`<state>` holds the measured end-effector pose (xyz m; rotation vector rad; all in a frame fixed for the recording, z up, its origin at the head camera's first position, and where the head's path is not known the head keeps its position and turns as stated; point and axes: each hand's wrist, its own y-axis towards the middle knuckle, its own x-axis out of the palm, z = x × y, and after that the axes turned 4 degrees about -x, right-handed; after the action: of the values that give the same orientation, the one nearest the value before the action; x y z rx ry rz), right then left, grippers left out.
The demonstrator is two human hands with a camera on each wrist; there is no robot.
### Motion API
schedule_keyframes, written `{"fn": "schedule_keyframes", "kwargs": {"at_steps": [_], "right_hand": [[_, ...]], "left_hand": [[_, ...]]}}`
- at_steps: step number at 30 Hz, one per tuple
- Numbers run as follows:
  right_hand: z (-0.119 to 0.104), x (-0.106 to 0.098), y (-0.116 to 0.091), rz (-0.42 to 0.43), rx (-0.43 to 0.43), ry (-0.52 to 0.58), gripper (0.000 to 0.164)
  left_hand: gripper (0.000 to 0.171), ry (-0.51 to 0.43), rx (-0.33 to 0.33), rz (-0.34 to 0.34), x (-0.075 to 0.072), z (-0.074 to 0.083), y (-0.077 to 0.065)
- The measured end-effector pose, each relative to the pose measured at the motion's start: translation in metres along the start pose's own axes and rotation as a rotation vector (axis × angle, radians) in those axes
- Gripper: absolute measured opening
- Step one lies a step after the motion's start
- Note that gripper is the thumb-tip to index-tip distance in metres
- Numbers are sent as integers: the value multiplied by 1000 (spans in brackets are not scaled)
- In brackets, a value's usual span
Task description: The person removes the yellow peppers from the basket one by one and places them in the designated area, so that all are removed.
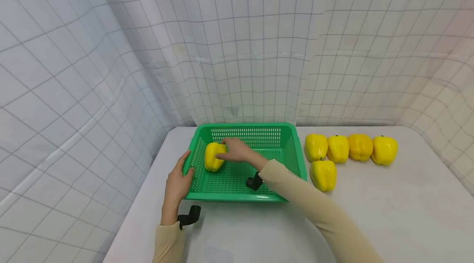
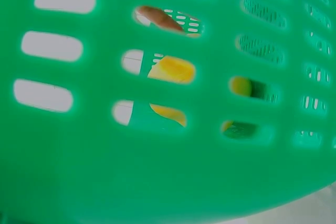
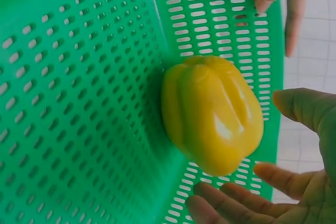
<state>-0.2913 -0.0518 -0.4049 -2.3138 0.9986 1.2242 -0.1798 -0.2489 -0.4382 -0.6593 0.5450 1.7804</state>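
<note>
A yellow bell pepper (image 1: pixel 214 157) lies in the left end of a green plastic basket (image 1: pixel 237 197). My right hand (image 1: pixel 237 150) reaches over the basket to the pepper's right side. In the right wrist view, the fingers (image 3: pixel 236 203) and thumb of that hand are spread around the pepper (image 3: pixel 215 116), with a gap showing between them. My left hand (image 1: pixel 178 182) grips the basket's left rim, its thumb on the inner side and its fingers outside. Through the slots of the basket wall (image 2: pixel 168 177), the left wrist view shows parts of the yellow pepper (image 2: pixel 176 70).
Right of the basket, several yellow bell peppers (image 1: pixel 338 148) stand in a row along the back of the white table (image 1: pixel 370 213), and one more pepper (image 1: pixel 324 175) sits in front. A grid-patterned white curtain (image 1: pixel 255 49) hangs behind and along the left side.
</note>
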Motion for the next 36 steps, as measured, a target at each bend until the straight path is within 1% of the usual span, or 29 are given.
{"fn": "schedule_keyframes", "kwargs": {"at_steps": [7,13,16,21,26,32,36], "right_hand": [[-2,11,11,31,77,18,64],[-3,20,18,37,126,49,67],[-2,25,21,33,154,81,70],[0,31,23,15,188,178,73],[0,33,21,5,194,250,72],[6,33,17,11,170,344,73],[11,32,16,10,158,375,72]], "left_hand": [[55,6,14,6,0,1,0],[55,5,11,-6,1,1,0],[55,11,17,0,2,2,1],[55,15,13,4,1,2,0],[55,20,6,5,1,1,0],[55,24,7,1,2,1,0],[55,37,5,10,1,1,0]]}}
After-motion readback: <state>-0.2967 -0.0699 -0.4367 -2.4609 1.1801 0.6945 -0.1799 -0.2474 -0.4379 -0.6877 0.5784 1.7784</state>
